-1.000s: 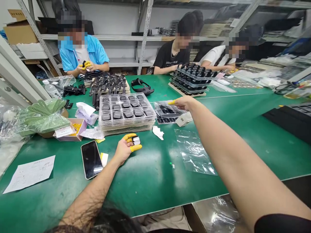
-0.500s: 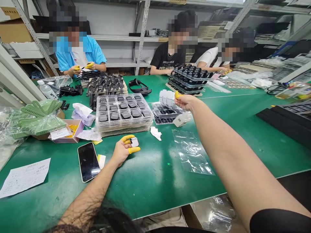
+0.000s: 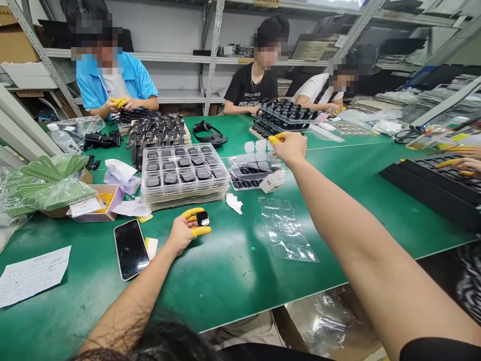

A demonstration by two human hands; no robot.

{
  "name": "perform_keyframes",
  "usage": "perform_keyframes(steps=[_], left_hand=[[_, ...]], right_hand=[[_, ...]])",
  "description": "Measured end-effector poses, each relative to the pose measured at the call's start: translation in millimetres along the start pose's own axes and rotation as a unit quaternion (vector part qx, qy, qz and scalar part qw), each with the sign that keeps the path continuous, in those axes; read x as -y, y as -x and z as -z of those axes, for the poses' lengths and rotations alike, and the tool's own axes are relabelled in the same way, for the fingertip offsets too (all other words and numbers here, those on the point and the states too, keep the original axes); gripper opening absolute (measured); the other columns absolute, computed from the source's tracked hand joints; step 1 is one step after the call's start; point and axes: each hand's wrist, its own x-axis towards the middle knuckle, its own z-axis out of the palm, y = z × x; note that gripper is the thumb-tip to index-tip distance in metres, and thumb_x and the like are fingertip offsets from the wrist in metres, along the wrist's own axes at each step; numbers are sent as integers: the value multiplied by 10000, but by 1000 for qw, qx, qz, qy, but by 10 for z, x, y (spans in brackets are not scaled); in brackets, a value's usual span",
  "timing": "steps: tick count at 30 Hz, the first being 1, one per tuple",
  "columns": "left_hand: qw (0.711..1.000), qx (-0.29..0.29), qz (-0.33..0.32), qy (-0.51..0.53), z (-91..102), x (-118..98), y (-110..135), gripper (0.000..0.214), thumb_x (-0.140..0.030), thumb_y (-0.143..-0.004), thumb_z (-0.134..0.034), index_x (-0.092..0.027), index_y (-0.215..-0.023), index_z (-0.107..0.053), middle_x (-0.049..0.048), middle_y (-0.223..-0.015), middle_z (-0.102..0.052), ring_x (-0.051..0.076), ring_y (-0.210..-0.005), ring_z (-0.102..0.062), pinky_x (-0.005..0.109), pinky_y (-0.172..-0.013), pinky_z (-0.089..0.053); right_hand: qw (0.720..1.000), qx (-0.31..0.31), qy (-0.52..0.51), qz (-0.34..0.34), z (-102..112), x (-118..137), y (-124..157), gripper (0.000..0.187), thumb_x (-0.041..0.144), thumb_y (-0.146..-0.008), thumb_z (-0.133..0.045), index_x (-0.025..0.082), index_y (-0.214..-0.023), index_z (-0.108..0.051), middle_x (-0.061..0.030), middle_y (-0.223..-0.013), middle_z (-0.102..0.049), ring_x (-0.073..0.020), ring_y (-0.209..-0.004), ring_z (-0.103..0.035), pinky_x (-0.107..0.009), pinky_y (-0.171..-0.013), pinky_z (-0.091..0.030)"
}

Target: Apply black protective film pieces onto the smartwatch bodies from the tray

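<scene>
Yellow finger cots (image 3: 201,231) on the left hand (image 3: 183,233), and that hand is closed in a pinch on a black square watch body (image 3: 203,218), lower centre, held just above the green bench (image 3: 233,281). It looks like an edge grip, keeping the face clear of the fingers. Over to the right hand (image 3: 291,149), raised at the end of the bare arm, with 1 yellow cot poking out to the left; the other fingers curl out of view, so whether it grasps anything, I cannot tell. It's nearest a cluster of white square pieces (image 3: 255,146), right beside a clear tray of black pads (image 3: 240,175).

Centre of the frame, a tall stack of clear trays (image 3: 184,198), black watch bodies (image 3: 184,175) sitting 1 to a pocket, evidently so they don't rub. Behind it, black watch straps (image 3: 156,134) lie packed in rows. At left, a pink box (image 3: 97,210) holds loose yellow cots and a slip of paper, and a clear bag (image 3: 52,193) holds green straps. A phone (image 3: 131,249) lies just beside the left hand. Upper centre, more black units ride in stacked trays (image 3: 281,118), with 3 co-workers (image 3: 251,82) working along the far side. At the right edge, another person's hands (image 3: 466,163) reach over a black tray (image 3: 432,188).
</scene>
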Motion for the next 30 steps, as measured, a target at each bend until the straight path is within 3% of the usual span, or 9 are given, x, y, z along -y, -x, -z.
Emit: perform_keyframes(steps=[4, 7, 10, 13, 16, 20, 25, 27, 30], left_hand=[[1000, -3, -19, 8, 17, -1, -18, 822, -158, -337, -1107, -172, -1109, -824, 70, -1022, -853, 207, -908, -779, 402, -984, -619], [998, 22, -29, 41, 46, -24, -1, 776, -157, -371, -1095, -195, -1096, -823, 58, -1023, -857, 236, -977, -793, 456, -1069, -593], [993, 70, -25, 92, 81, -49, 57, 711, -161, -402, -1076, -221, -1064, -821, 57, -1011, -858, 311, -1168, -789, 519, -1160, -547], [987, 103, -5, 123, 97, -45, 123, 685, -159, -403, -1058, -245, -1039, -818, 36, -935, -840, 356, -1251, -765, 546, -1156, -553], [988, 101, 23, 116, 69, -24, 158, 713, -159, -389, -1060, -237, -1056, -821, 14, -888, -823, 287, -1020, -809, 495, -1054, -612], [993, 108, 48, 28, -6, -33, 175, 708, -142, -423, -1075, -185, -1085, -828, 55, -944, -845, 238, -891, -803, 424, -945, -651], [993, 98, 27, -62, -40, -48, 178, 756, -183, -417, -1107, -160, -1122, -834, 94, -1037, -860, 254, -947, -810, 459, -1014, -651], [994, 77, 24, -79, -40, -27, 162, 764, -216, -410, -1114, -156, -1119, -838, 111, -1072, -864, 267, -971, -814, 483, -1044, -645], [996, 22, 7, -83, -47, 9, 130, 772, -235, -391, -1118, -158, -1107, -839, 120, -1128, -865, 282, -1030, -819, 498, -1104, -622]], right_hand=[[997, -50, -63, -18, 147, 212, 303, 253, 211, -1020, -609, 152, -1164, -810, -133, -1070, -846, -284, -918, -827, -428, -943, -630], [990, -77, -116, 6, 259, 318, 942, 264, 292, -1055, -568, 207, -1180, -786, -129, -1200, -843, -289, -1129, -797, -458, -1081, -597], [976, 40, -212, 32, 355, 292, 1994, 209, 413, -981, -635, 312, -1023, -813, -85, -1216, -852, -318, -1196, -778, -529, -1124, -596], [953, 146, -264, 41, 379, 167, 3043, 205, 544, -890, -680, 438, -767, -806, 0, -840, -853, -331, -803, -830, -571, -800, -709], [924, 213, -313, 56, 303, 49, 3644, 154, 551, -816, -745, 520, -671, -787, 72, -696, -809, -342, -617, -794, -564, -589, -679], [916, 238, -285, 154, 159, -26, 3816, 204, 440, -873, -701, 520, -723, -814, 87, -637, -768, -315, -529, -763, -490, -495, -649], [898, 255, -242, 266, 107, -180, 3741, 189, 325, -913, -713, 466, -880, -833, 81, -791, -821, -279, -628, -800, -418, -537, -673], [925, 233, -209, 214, 107, -296, 3507, 142, 386, -913, -734, 459, -990, -829, 54, -896, -842, -301, -711, -815, -449, -608, -692], [994, 47, -96, -18, 55, -482, 2775, 412, 466, -972, -665, 386, -1373, -709, -56, -1214, -814, -359, -988, -812, -532, -853, -700]])
